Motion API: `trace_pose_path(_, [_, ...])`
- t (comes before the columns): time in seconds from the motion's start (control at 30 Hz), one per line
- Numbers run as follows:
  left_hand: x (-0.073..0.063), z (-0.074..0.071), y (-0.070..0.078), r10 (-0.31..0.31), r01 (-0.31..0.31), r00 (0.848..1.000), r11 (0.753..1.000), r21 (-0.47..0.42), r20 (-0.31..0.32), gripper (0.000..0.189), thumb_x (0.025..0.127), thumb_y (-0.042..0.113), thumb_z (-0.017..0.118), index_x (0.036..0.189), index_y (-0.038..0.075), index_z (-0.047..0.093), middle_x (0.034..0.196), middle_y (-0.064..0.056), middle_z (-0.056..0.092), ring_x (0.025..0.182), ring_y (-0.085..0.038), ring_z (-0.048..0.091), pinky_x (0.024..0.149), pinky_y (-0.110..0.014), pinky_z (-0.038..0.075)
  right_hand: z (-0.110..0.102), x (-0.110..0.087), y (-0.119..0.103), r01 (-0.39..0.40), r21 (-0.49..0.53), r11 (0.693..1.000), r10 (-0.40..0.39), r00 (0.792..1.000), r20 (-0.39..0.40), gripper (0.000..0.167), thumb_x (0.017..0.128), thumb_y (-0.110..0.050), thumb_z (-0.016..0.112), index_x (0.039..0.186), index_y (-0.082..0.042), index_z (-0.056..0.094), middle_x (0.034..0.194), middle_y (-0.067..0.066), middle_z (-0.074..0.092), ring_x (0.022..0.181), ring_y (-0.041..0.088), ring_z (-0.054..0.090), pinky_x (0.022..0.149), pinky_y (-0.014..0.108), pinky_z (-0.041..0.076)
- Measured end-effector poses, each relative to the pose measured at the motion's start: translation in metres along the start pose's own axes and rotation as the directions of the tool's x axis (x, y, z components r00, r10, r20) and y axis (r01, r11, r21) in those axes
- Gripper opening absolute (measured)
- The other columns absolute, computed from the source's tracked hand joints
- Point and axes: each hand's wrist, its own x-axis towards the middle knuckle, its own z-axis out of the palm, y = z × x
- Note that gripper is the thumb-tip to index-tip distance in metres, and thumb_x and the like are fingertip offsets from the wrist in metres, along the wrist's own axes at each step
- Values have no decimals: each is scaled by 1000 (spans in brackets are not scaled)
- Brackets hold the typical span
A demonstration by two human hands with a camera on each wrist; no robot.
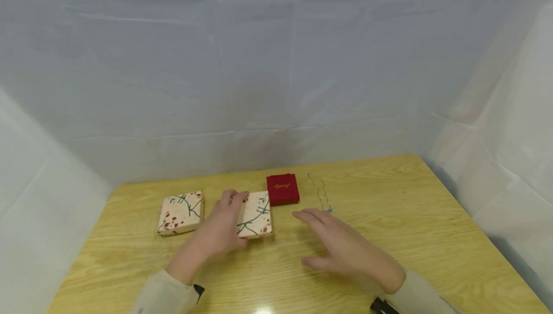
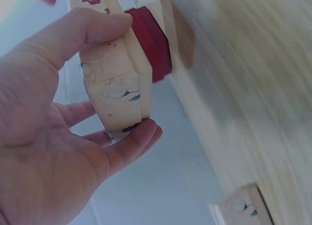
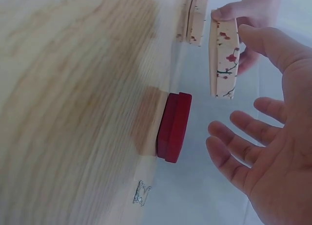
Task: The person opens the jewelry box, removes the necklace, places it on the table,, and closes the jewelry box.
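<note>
My left hand (image 1: 220, 225) grips a cream box (image 1: 258, 215) with red blossoms and green branches, thumb on one side and fingers on the opposite side. In the left wrist view this box (image 2: 114, 86) is held up off the wooden table. My right hand (image 1: 341, 244) hovers to the right, fingers apart and holding nothing. In the right wrist view its fingers (image 3: 236, 152) are relaxed, close to the held box but not touching it. Beyond the hands lie a dark red box (image 1: 282, 189) with gold lettering and, to its right, a thin chain necklace (image 1: 321, 194) with a bluish pendant.
Another cream patterned box (image 1: 180, 213) rests on the left part of the wooden table (image 1: 389, 199). White cloth (image 1: 259, 64) hangs behind the table and at both sides.
</note>
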Motion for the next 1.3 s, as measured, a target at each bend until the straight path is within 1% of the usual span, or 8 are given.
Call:
trace_pose_path(0.17, [-6,6,12,-6,6,1000,1000,-17,-8,117,65,5,97,164,5,33,157,-23,35,135,-47,48,95,-49,60,1,8,0,-12,20,1000,12,1000,-2,100,85,-49,87,166,-19,34,163,8,44,146,29,46,118,51,41])
trace_pose_path(0.3, [-9,11,20,-13,13,1000,1000,-14,-17,118,63,4,97,163,6,34,157,-22,36,134,-46,49,95,-50,60,2,14,0,-31,43,999,31,1000,4,105,84,-49,88,167,-19,31,165,8,41,146,30,46,117,51,43])
trace_pose_path(0.43, [-12,15,29,2,-3,1000,1000,-8,-24,117,62,4,97,162,7,37,156,-22,38,132,-44,50,95,-51,60,2,19,-1,-49,84,995,49,999,9,110,83,-47,90,169,-21,27,166,7,39,145,29,46,115,52,45])
trace_pose_path(0.57, [-14,20,36,25,-26,1000,1000,-18,-18,116,61,5,97,161,6,38,156,-23,38,132,-44,50,96,-53,59,3,22,-2,-67,95,993,65,998,20,117,80,-47,92,170,-26,20,167,7,37,146,31,46,113,53,46])
trace_pose_path(0.63, [-14,22,40,33,-33,999,999,-16,-18,115,62,5,97,161,6,38,155,-22,39,131,-44,50,96,-52,59,3,24,-3,-71,97,993,68,997,26,120,79,-47,93,171,-26,19,168,8,35,146,31,45,113,53,46])
trace_pose_path(0.93, [-15,33,52,65,-65,998,998,-21,-18,114,60,6,97,159,4,40,151,-21,41,126,-40,51,94,-48,59,8,27,0,-53,142,988,47,998,49,123,75,-44,96,170,-19,22,168,5,33,147,26,44,117,47,43])
trace_pose_path(1.07, [-17,36,56,71,-71,997,997,-14,-20,115,60,8,97,160,6,40,153,-21,41,129,-40,51,95,-49,60,11,27,2,-47,160,986,38,997,60,123,74,-44,97,169,-17,24,167,6,34,146,24,45,117,46,43])
trace_pose_path(1.3, [-19,41,61,82,-82,996,997,6,-27,116,60,11,98,160,6,39,154,-22,39,131,-41,50,98,-51,58,14,27,3,-54,196,979,39,996,80,122,73,-41,97,169,-23,24,163,1,36,140,17,47,116,43,44])
